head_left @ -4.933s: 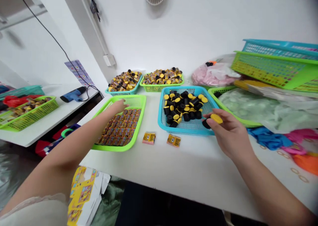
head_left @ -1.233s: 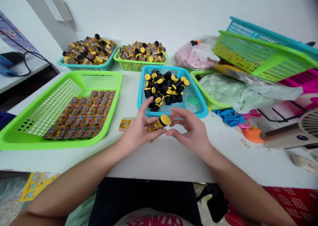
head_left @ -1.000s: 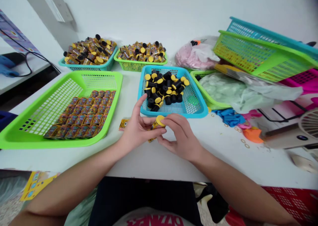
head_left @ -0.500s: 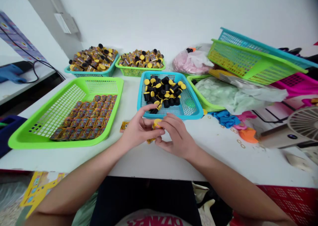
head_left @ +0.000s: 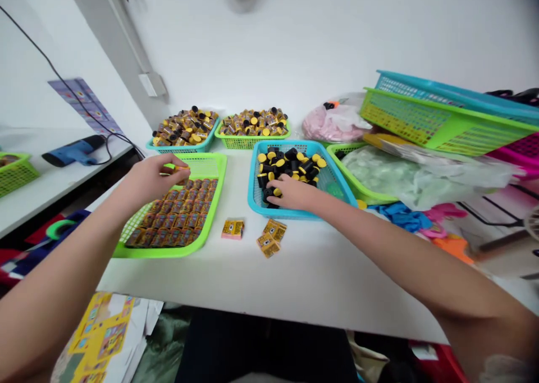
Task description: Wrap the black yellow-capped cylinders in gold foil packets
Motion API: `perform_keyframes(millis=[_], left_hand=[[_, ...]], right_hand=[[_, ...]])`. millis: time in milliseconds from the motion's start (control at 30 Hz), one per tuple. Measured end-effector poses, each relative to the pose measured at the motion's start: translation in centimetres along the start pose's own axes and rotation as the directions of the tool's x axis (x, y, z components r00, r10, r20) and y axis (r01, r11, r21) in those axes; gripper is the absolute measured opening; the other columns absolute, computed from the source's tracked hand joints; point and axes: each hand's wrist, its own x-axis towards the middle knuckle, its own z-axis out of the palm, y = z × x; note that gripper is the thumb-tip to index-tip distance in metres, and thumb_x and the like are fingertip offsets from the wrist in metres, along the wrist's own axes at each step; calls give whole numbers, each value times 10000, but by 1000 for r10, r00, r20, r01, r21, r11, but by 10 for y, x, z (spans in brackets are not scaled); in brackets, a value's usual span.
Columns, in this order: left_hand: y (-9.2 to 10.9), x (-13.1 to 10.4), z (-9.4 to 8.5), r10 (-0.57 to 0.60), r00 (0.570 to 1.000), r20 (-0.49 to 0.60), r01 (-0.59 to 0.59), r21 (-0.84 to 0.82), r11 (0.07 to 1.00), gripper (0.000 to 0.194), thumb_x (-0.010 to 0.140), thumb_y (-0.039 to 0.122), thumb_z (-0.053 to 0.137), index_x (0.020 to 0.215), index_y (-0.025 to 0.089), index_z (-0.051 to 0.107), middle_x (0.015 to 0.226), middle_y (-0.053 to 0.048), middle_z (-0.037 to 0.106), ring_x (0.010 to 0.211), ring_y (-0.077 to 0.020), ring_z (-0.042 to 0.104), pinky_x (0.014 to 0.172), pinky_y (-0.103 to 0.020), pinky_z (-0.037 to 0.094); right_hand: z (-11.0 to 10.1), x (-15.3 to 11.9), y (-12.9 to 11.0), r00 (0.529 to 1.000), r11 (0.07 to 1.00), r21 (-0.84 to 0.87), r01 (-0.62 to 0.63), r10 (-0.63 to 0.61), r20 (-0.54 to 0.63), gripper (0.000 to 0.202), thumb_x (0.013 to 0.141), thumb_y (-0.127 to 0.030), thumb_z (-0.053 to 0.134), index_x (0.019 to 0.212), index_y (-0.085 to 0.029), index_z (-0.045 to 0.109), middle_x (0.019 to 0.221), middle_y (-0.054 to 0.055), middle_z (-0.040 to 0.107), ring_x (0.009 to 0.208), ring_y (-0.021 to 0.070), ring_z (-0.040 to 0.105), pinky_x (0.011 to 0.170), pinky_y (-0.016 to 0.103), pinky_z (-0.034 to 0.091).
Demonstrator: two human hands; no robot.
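Note:
My left hand [head_left: 156, 176] is over the far left part of a green basket [head_left: 217, 203], its fingers closed on a small orange-yellow wrapped piece [head_left: 182, 175]. Below it, rows of wrapped cylinders [head_left: 181, 220] stand in that basket. My right hand [head_left: 290, 193] reaches into the blue basket [head_left: 346, 189] among black cylinders with yellow caps [head_left: 292, 155]. Its fingers are bent round a black-and-yellow cylinder at the near left. Between the baskets lie a stack of gold labels [head_left: 233, 229] and some loose gold labels [head_left: 269, 244] on the white table.
Two baskets of wrapped cylinders [head_left: 185, 129] [head_left: 255, 123] stand at the back. Bags [head_left: 379, 167] and stacked baskets [head_left: 429, 122] are on the right. A blue heat gun [head_left: 73, 151] lies on the left table.
My hands have moved apart from the middle. The left went to the green basket with the wrapped piece, the right into the blue basket. The view has shifted left, uncovering loose labels.

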Motion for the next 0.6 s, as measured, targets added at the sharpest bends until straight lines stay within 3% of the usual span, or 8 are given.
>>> perform_keyframes(millis=[167, 333, 433, 600], left_hand=[[-45, 65, 13, -125, 990, 73, 112, 159, 981, 195, 841, 335, 630, 888, 156, 690, 826, -23, 763, 803, -192, 697, 792, -284, 496], [-86, 93, 47, -241, 950, 198, 171, 315, 934, 243, 891, 358, 651, 958, 128, 690, 941, -58, 742, 889, -207, 690, 848, -349, 526], [-95, 99, 60, -266, 916, 299, 144, 375, 916, 291, 941, 406, 612, 1015, 133, 676, 1035, -67, 708, 968, -211, 672, 908, -415, 529], [-95, 108, 58, -247, 870, 426, 49, 424, 904, 280, 944, 361, 620, 1107, 137, 662, 1178, -85, 668, 1089, -241, 639, 957, -450, 519]], right_hand=[[6, 15, -6, 998, 998, -20, -63, 63, -22, 273, 863, -196, 619, 1131, -170, 666, 1005, 137, 655, 799, 213, 639, 692, 280, 443], [-10, -16, 4, 978, 995, 101, 11, 10, -209, 339, 882, -159, 528, 1198, -200, 643, 986, 102, 624, 849, 206, 623, 788, 315, 479], [-10, -43, 11, 920, 924, 359, 133, 19, -390, 363, 869, -229, 567, 1230, -230, 608, 837, 30, 593, 714, 177, 594, 732, 337, 515], [5, -73, 26, 777, 723, 633, 279, 218, -591, 323, 801, -308, 686, 1098, -234, 585, 829, 2, 559, 701, 147, 562, 686, 311, 530]])
